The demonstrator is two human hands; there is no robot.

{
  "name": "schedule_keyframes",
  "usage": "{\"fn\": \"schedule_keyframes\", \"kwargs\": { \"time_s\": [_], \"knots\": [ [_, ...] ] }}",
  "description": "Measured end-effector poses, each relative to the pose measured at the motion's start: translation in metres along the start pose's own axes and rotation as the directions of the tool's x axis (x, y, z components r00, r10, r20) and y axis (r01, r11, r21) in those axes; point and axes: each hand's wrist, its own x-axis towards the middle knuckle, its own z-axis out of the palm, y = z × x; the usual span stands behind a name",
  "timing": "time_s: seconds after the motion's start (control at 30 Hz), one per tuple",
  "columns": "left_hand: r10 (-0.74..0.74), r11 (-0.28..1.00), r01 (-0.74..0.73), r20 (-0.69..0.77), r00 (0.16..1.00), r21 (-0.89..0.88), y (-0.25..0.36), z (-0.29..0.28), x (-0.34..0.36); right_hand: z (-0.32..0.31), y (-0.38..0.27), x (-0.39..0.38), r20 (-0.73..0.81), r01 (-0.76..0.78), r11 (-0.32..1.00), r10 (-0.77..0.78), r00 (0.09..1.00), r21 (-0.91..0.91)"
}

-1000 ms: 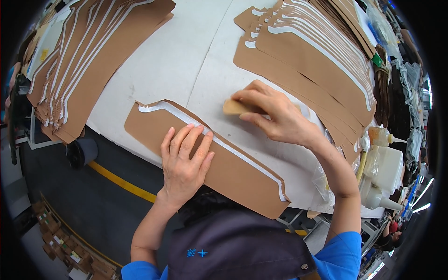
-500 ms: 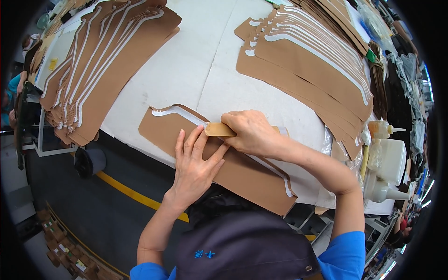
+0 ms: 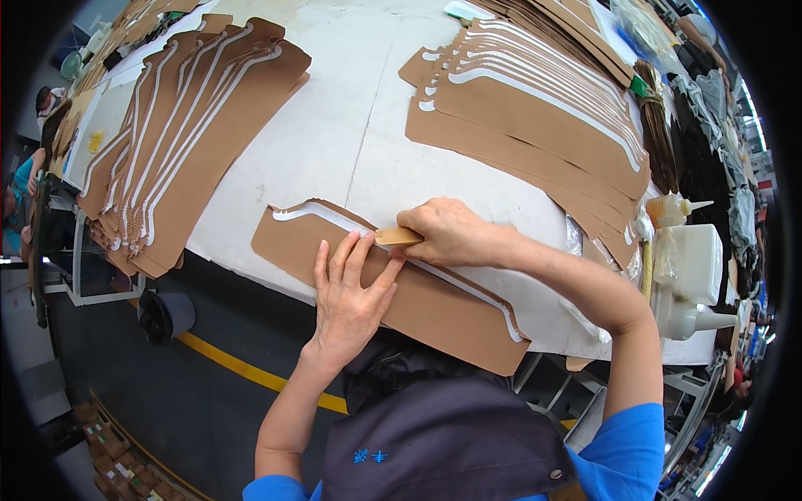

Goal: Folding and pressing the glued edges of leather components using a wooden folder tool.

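Note:
A brown flat piece point(image 3: 451, 321) lies at the near edge of the white table point(image 3: 334, 134), a white curved strip point(image 3: 322, 213) along its far edge. My left hand point(image 3: 347, 292) rests on it with fingers stretched out, their tips beside the strip. My right hand point(image 3: 447, 234) is closed round a small tan, flat block-like tool point(image 3: 393, 237), which lies on the strip just beside my left fingertips, partly covering it.
Fanned stacks of similar pieces lie at left point(image 3: 230, 163) and right point(image 3: 526, 129). Glue bottles point(image 3: 668, 213) and a white jug point(image 3: 697, 259) stand at right. A bucket point(image 3: 163, 317) is on the floor. Other people point(image 3: 17, 204) appear at the left and right rims.
My right hand has come down and left from above the piece, bringing the tool onto the strip. My left hand stays spread on the piece.

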Motion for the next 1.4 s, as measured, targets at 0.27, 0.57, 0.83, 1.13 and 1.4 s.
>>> {"fn": "schedule_keyframes", "kwargs": {
  "time_s": [0.27, 0.57, 0.83, 1.13, 1.4],
  "knots": [
    [0.014, 1.000, -0.014, 0.011, 1.000, 0.028, -0.001, 0.001, 0.000, -0.003, 0.003, 0.002, 0.008, 0.237, 0.962, -0.238, 0.971, -0.136],
    [0.031, 0.999, -0.031, 0.000, 1.000, 0.028, 0.009, -0.001, 0.004, -0.022, 0.014, -0.024, -0.115, -0.009, 0.997, 0.000, 0.993, -0.080],
    [-0.006, 0.998, -0.002, -0.118, 0.993, -0.061, 0.014, 0.014, 0.007, 0.017, 0.006, -0.027, -0.249, 0.095, 0.995, -0.094, 0.964, -0.009],
    [0.013, 1.000, -0.013, -0.049, 0.999, -0.010, 0.020, 0.012, 0.010, 0.009, 0.008, -0.025, -0.145, 0.008, 1.000, -0.011, 0.989, -0.024],
    [-0.002, 0.999, -0.002, -0.102, 0.995, -0.043, 0.022, 0.013, 0.004, -0.025, 0.013, -0.111, -0.113, -0.010, 1.000, 0.009, 0.994, -0.012]
  ]
}}
